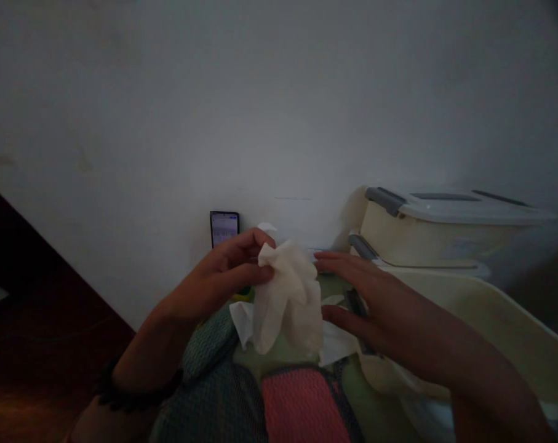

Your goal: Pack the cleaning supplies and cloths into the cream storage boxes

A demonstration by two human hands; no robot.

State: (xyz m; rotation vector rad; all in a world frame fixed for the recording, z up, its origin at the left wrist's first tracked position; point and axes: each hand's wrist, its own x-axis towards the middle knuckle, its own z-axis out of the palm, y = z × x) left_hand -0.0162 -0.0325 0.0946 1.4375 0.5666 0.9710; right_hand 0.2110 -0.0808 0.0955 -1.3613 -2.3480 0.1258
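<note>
A crumpled white tissue (290,301) hangs in front of me, its lower part draping in loose folds. My left hand (223,264) pinches its upper left corner between thumb and fingers. On the other side, my right hand (371,289) has its fingers stretched out and its thumb apart, close to the tissue's right edge; whether the fingertips touch it I cannot tell. More white tissue-like pieces (338,341) lie behind and below, partly covered by the held one. A black bracelet circles my left wrist.
A lit phone (224,227) leans upright against the white wall (279,111). To the right stand cream storage boxes (398,234) with grey latches, beside a large open bin (500,320). Below are green textured fabric (209,351) and a pink textured cloth (301,403) on a pale green surface.
</note>
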